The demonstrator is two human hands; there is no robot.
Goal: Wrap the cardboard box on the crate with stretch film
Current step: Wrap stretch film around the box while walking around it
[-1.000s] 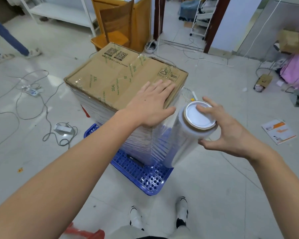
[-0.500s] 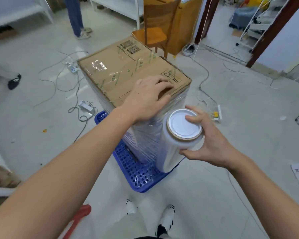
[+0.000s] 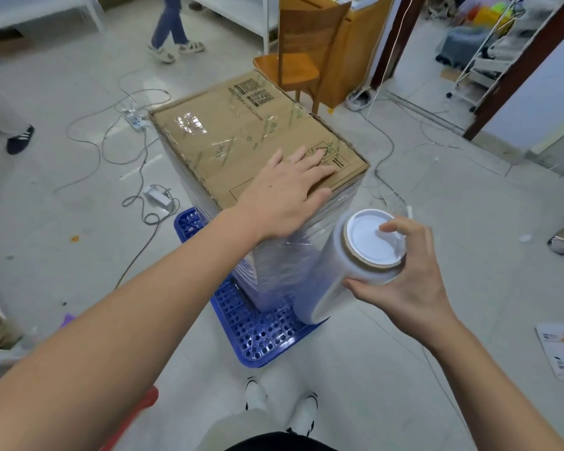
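The right hand's grip [image 3: 401, 271] curls round the top end of the stretch film roll [image 3: 345, 265], thumb under the rim and fingertips over the white end cap, while the left hand [image 3: 287, 193] lies flat, fingers straight, pressing on the top of the cardboard box [image 3: 241, 138]. The box stands on the blue crate [image 3: 261, 340] on the floor, its sides already banded with film; the roll hangs tilted just beside the box's near right corner, with a film sheet running from it to the wrapped side.

To do this pass well, the flat hand should probably keep the box from twisting on the crate while the roll is carried round the corner with the sheet taut, held close to the box so each turn overlaps the previous one. A loose enough hold on the roll lets it spin; too tight and the film may neck or tear.

The far sides of the box are out of view, so how evenly they are covered cannot be told. The roll's lower end blurs into the film, and whether the wrap catches the crate is unclear. Cables [image 3: 137, 151] trail on the floor nearby, a likely trip risk.
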